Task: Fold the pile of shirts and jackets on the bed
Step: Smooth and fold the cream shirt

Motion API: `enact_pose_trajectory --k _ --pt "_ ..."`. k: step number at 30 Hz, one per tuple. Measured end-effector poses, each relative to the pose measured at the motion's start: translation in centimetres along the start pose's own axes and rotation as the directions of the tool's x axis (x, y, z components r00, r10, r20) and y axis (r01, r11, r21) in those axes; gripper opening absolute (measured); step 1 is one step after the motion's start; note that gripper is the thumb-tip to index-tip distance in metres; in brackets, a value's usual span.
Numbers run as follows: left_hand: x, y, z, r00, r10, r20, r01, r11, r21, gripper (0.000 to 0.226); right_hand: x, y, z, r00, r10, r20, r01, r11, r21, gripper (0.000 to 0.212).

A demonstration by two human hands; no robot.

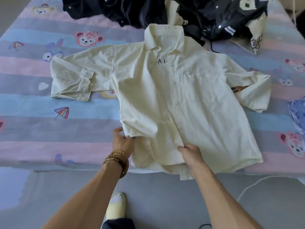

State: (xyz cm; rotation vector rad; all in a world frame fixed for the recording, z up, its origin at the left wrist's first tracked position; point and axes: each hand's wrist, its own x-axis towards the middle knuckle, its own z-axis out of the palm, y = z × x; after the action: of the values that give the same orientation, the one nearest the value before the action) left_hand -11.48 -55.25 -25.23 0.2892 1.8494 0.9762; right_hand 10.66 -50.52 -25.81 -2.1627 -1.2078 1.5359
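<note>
Shirt: cream shirt [165,100] lies face up, buttoned, flat on the bed [49,129], hem at 6 o'clock, collar at 12.
Long axis: runs 6 to 12, away from both hands; sleeves point to 9 and 3.
Left hand [123,141]: pinches the hem corner at 7 o'clock.
Right hand [191,153]: fingers curled on the front placket near the hem; it seems nearer the middle.
Next move: likely smoothing the hem before folding the sides in.
Pile [165,12]: dark jackets wait at 12 o'clock, just beyond the collar.
</note>
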Motion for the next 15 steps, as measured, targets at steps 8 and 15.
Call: enact_pose_trajectory --k 8,15 --pt "-5.2 -1.7 -5.3 0.797 0.368 -0.479 -0.145 0.886 0.439 0.036 -1.9 1.6 -1.0 0.969 -0.067 -0.237 0.060 0.998 -0.035 0.022" --pt "-4.9 -4.1 -6.4 0.937 0.161 -0.309 -0.088 0.967 0.238 0.046 -3.2 4.4 0.8 0.983 0.092 -0.160 -0.100 0.994 -0.046 0.030"
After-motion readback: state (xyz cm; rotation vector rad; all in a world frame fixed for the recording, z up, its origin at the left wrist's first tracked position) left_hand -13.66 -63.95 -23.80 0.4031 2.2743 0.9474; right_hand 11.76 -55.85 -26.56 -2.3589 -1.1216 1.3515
